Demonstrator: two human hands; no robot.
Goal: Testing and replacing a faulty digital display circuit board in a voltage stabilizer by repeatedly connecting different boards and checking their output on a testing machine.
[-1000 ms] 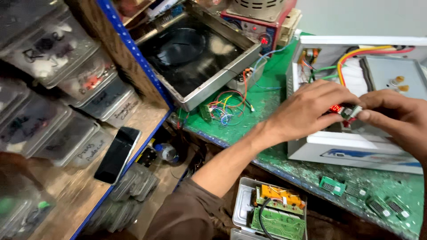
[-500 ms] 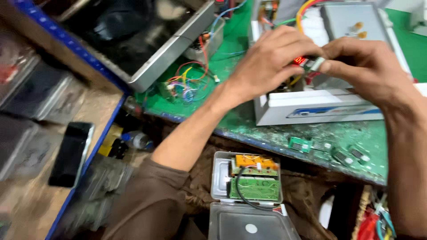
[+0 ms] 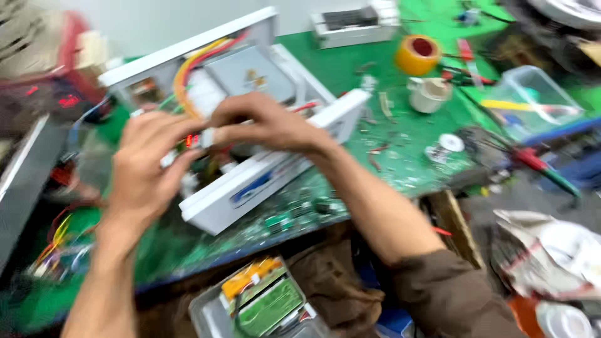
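Observation:
My left hand [image 3: 145, 164] and my right hand [image 3: 266, 125] meet over an open white metal case [image 3: 244, 191] on a green workbench. Between their fingertips they pinch a small red and white component [image 3: 197, 140]; motion blur hides its exact shape. Inside the case are a grey metal block [image 3: 250, 72] and yellow, orange and red wires [image 3: 188, 69]. Both forearms reach in from the bottom of the view.
A yellow tape roll [image 3: 417, 54], a white cup-shaped part [image 3: 431, 94], a clear plastic box [image 3: 532, 100] and a red-handled tool [image 3: 538, 164] lie to the right. A circuit board in a grey tray [image 3: 263, 303] sits on my lap. Loose coloured wires [image 3: 56, 244] lie left.
The camera has swung right, away from the shelves, toward the right side of the bench. Both hands stay together on the small part over the white case.

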